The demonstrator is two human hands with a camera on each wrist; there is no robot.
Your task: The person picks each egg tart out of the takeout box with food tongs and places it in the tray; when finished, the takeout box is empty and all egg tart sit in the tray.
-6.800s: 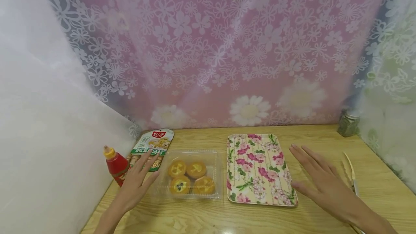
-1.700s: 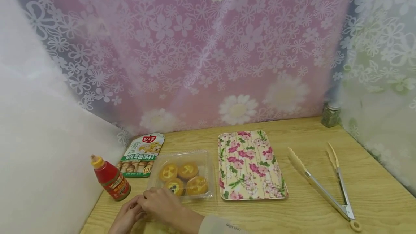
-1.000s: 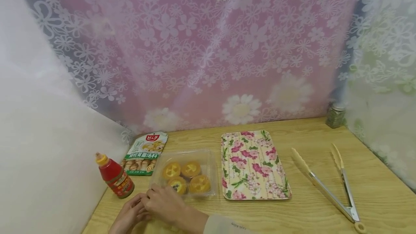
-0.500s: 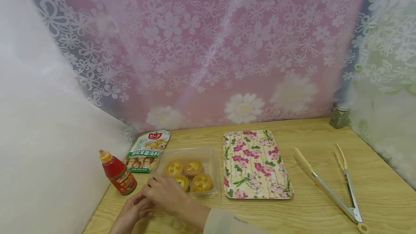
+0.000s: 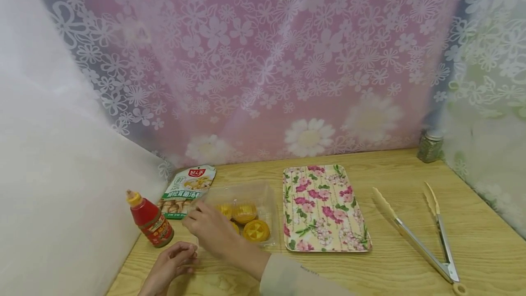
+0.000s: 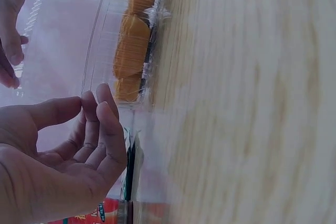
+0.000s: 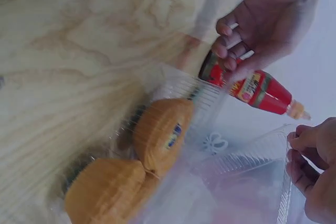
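A clear plastic clamshell box point(image 5: 269, 207) with several round yellow pastries point(image 5: 256, 231) lies on the table, left of the floral tray. Its transparent lid point(image 7: 285, 192) stands raised at an angle. My right hand point(image 5: 218, 232) pinches the lid's edge between thumb and fingers, as the right wrist view shows. At the box's near left corner is my left hand point(image 5: 168, 264). Its thumb and fingertips meet on the thin rim there in the left wrist view. The right forearm hides part of the box's front in the head view.
A red squeeze bottle point(image 5: 153, 223) stands to the left, with a green-and-white food pouch point(image 5: 189, 191) behind it. Right of the box lie a floral tray point(image 5: 324, 209) and spread tongs point(image 5: 419, 243). A small glass jar point(image 5: 429, 147) stands at the back right corner.
From lying spread apart over the table, my hands came together at the box's near left corner. The right hand has since moved up and away, and the lid has lifted.
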